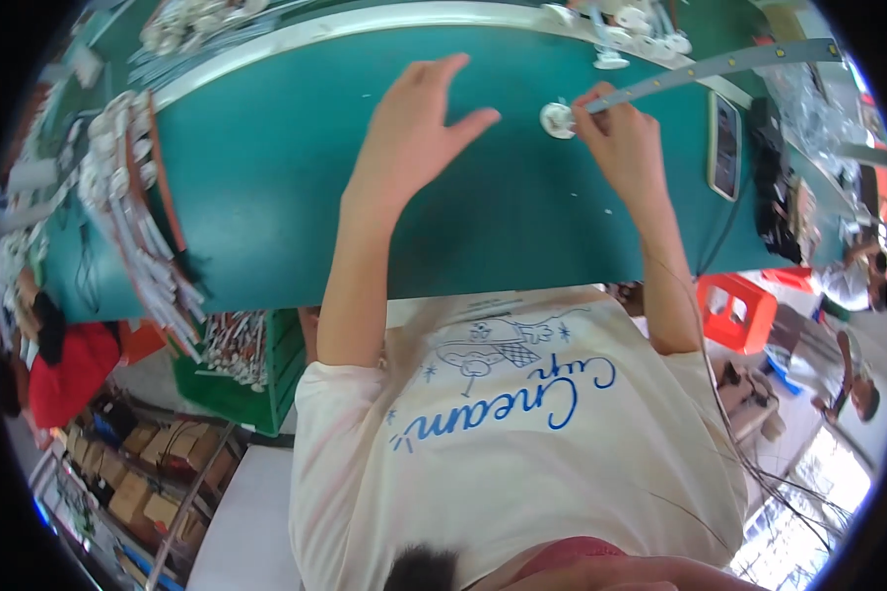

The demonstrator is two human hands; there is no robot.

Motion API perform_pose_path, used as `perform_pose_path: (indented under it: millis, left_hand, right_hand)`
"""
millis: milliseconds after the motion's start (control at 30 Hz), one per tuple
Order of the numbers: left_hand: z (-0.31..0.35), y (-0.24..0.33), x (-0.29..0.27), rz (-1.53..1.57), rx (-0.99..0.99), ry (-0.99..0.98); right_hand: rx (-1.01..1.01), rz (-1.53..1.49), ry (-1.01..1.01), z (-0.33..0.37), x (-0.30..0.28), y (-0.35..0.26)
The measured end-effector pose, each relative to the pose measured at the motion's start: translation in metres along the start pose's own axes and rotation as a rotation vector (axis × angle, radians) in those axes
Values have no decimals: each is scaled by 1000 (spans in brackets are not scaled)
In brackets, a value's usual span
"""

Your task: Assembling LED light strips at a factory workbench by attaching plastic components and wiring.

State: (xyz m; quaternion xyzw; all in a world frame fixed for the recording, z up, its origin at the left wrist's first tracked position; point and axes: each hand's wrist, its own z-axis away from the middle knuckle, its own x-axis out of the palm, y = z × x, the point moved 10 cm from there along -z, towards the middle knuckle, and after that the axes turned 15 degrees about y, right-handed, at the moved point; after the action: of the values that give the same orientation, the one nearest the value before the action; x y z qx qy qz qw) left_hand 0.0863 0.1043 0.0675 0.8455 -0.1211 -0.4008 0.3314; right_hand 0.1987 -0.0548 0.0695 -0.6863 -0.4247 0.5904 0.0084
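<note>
The right hand (621, 138) is nearly closed, with thumb and fingers pinched on a long, thin, pale grey strip with small yellowish dots (700, 71), near one end of it. From this grip, the strip rises in a curve toward the right end of the table. Just beside the fingertips there is a round white plastic disc (559, 120); I cannot tell whether it is joined to the strip. The left hand (414, 123) is well open, the thumb spread away from the fingers, and it has hold of nothing; it is above the middle of the dark green flat table (276, 197), apart from the disc. To the right of the right hand, near the right end of the table, lies a flat phone with a pale rim (725, 148), and beyond it is a black heap (771, 167). Along the far edge runs a long white rail (365, 25), with more white round pieces behind it. At the left end lies a bundle of pale strips with white discs (133, 217), which hangs over the near edge.
</note>
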Motion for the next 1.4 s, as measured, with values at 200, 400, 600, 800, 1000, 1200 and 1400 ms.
perform_pose_path:
  millis: [200,400,600,800,1000,1200,1400]
  left_hand:
    - [14,6,2,119,-16,39]
    - [10,38,71,112,135,122]
    - [12,41,95,122,129,-31]
    - [3,52,79,92,139,51]
    - [2,49,79,144,108,36]
    - [9,34,-1,-2,138,283]
    - [62,-148,-200,-890,-152,462]
  right_hand:
    - [-75,17,-26,-8,-1,-10]
    - [-70,-72,32,-14,-3,-24]
    - [-116,-44,-40,-21,-13,-34]
    - [-145,2,-199,-25,-3,-37]
    - [-38,-84,23,-11,-8,-22]
    - [-22,-150,-83,-9,7,0]
    - [211,-353,-27,-105,-34,76]
